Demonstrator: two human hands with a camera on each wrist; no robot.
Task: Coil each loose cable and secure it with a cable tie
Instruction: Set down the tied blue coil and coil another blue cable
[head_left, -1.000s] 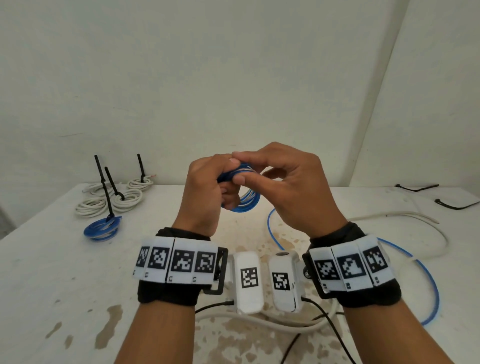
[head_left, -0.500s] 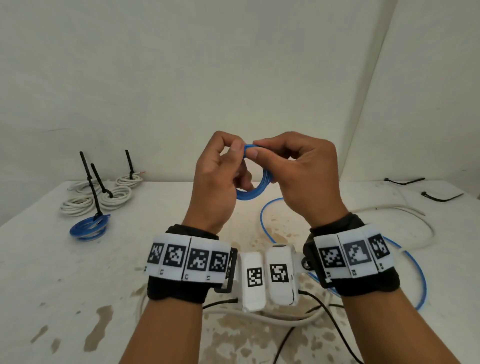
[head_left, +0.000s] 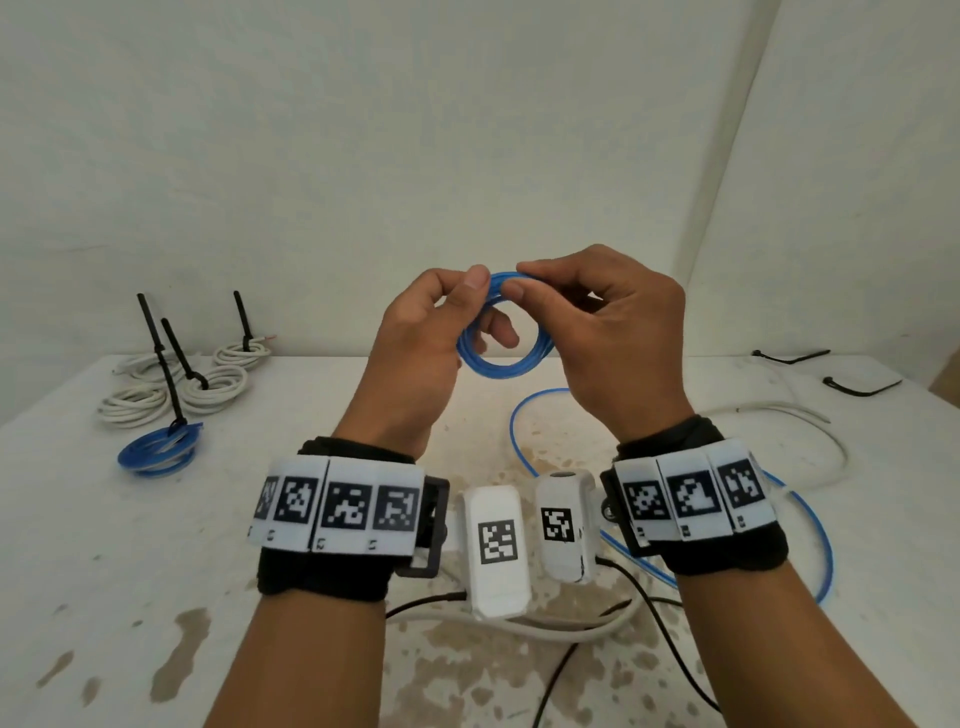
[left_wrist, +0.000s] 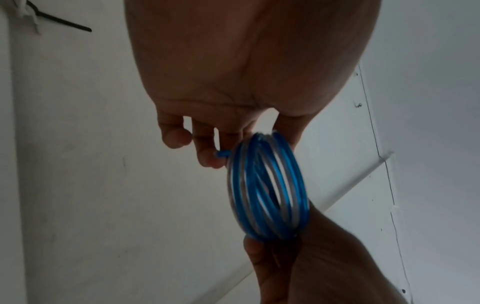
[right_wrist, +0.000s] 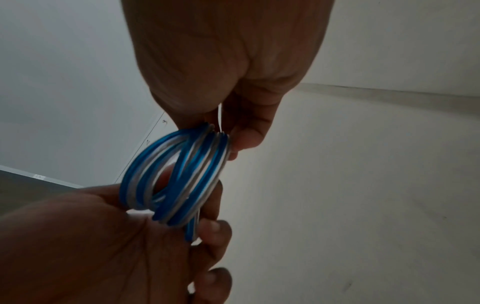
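Both hands are raised above the white table (head_left: 93, 545), in front of the wall, and they hold one small blue coil (head_left: 500, 332) between them. The left hand (head_left: 415, 353) pinches the top of the coil with thumb and forefinger, and the right hand (head_left: 618, 343) pinches the same top part from the other side, so the two thumbs are almost touching. In the wrist views the coil (left_wrist: 267, 185) shows several blue and pale turns lying side by side, a little spread, and one short blue end sticks out near the left fingers (left_wrist: 205, 154). The coil carries no tie that I can see.

From the coil the loose blue cable (head_left: 810, 525) goes down to the table and makes a wide loop on the right side, passing under the right wrist. A white cable (head_left: 810, 431) lies near it, and it curves toward the right edge of the table.

At the far left of the table there are three white coils (head_left: 213, 387), each with a black tie standing up, and in front of them a tied blue coil (head_left: 158, 452). They are well apart from the hands. Two loose black cable ties (head_left: 862, 387) lie near the far right corner. The near left part of the table has only brown stains (head_left: 182, 654). Thin black wires (head_left: 675, 654) run from the wrist devices over the near edge.
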